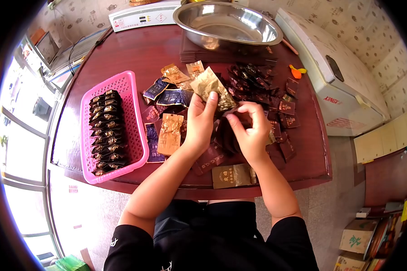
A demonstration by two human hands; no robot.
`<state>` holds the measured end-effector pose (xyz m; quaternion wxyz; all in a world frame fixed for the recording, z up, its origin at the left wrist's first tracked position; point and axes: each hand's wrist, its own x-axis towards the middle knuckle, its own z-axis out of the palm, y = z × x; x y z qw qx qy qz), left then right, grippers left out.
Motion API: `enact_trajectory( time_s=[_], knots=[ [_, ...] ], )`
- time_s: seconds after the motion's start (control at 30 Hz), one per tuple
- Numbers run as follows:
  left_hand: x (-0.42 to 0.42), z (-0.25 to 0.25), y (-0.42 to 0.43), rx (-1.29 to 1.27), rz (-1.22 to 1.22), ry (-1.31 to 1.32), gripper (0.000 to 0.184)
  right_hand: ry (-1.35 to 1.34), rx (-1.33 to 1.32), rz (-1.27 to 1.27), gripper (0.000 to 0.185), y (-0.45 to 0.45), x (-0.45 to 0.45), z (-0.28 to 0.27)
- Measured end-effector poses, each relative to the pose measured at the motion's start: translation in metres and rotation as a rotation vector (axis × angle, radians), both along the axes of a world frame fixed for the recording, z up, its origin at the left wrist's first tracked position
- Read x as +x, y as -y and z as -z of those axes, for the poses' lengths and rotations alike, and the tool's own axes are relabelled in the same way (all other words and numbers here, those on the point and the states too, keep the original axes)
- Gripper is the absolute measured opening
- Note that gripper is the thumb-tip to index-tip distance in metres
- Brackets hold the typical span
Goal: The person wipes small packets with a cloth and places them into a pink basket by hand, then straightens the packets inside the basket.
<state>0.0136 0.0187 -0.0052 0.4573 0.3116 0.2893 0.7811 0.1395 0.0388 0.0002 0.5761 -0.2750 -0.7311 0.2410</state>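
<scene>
My left hand (201, 116) is closed round a shiny gold foil packet (209, 86), thumb on top, above the middle of the table. At the packet's lower right edge, my right hand (250, 128) pinches with thumb and forefinger; its other fingers are curled. Dark brown packets (212, 158) lie beneath both hands, partly hidden by them. Left of my left wrist are an orange-gold packet (170, 134) and blue packets (171, 96). A flat olive-gold packet (233, 176) rests near the front edge, below my right hand.
A pink plastic basket (134, 119) at the left holds a row of dark packets (106, 133). Behind is a wide steel basin (230, 27) on stacked dark sheets. More dark packets (253, 81) are heaped at right. A white chest freezer (334, 81) borders the table's right side.
</scene>
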Motion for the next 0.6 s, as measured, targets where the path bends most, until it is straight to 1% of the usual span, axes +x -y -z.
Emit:
enact_trajectory(
  time_s=[0.03,0.1,0.13,0.17,0.2,0.23,0.3,0.33,0.37,0.43,0.47,0.53,0.57,0.6],
  knots=[
    [0.002,-0.003,0.002,0.013,0.016,0.008,0.029,-0.17,-0.221,-0.099,0.022,0.001,0.0,0.004],
    [-0.001,-0.003,0.006,-0.089,0.139,0.063,0.022,-0.339,-0.32,-0.247,0.019,-0.006,0.003,0.007],
    [-0.001,-0.006,0.008,-0.132,0.18,0.093,0.018,-0.336,-0.344,-0.188,0.013,-0.007,0.006,0.002],
    [0.005,-0.01,0.011,-0.156,0.182,0.126,0.012,-0.4,-0.421,-0.182,0.011,-0.012,0.008,0.006],
    [0.008,-0.01,0.013,-0.193,0.167,0.079,0.013,-0.469,-0.464,-0.183,0.011,-0.012,0.008,0.003],
    [0.007,-0.005,0.015,-0.176,0.17,0.032,0.013,-0.539,-0.507,-0.185,0.011,-0.011,0.007,0.001],
    [0.007,0.002,0.01,-0.146,0.12,0.089,0.012,-0.505,-0.514,-0.241,0.016,-0.011,0.005,0.004],
    [0.01,-0.008,0.011,-0.117,0.07,0.137,0.011,-0.486,-0.494,-0.312,0.023,-0.009,0.002,0.003],
    [0.005,-0.001,0.008,-0.141,0.021,0.105,0.011,-0.485,-0.496,-0.392,0.029,-0.007,-0.001,0.0],
    [0.005,0.0,0.007,-0.12,-0.037,0.073,0.011,-0.483,-0.546,-0.461,0.032,-0.005,-0.003,-0.002],
    [0.005,0.001,0.007,-0.119,-0.038,0.073,0.011,-0.484,-0.546,-0.462,0.032,-0.005,-0.002,-0.002],
    [0.006,0.0,0.009,-0.139,-0.003,0.086,0.01,-0.545,-0.637,-0.478,0.025,-0.007,0.002,0.0],
    [0.007,-0.001,0.01,-0.138,-0.001,0.086,0.01,-0.545,-0.636,-0.477,0.025,-0.008,0.003,0.002],
    [0.009,-0.005,0.013,-0.146,0.012,0.083,0.01,-0.589,-0.665,-0.467,0.021,-0.01,0.003,0.006]
  ],
)
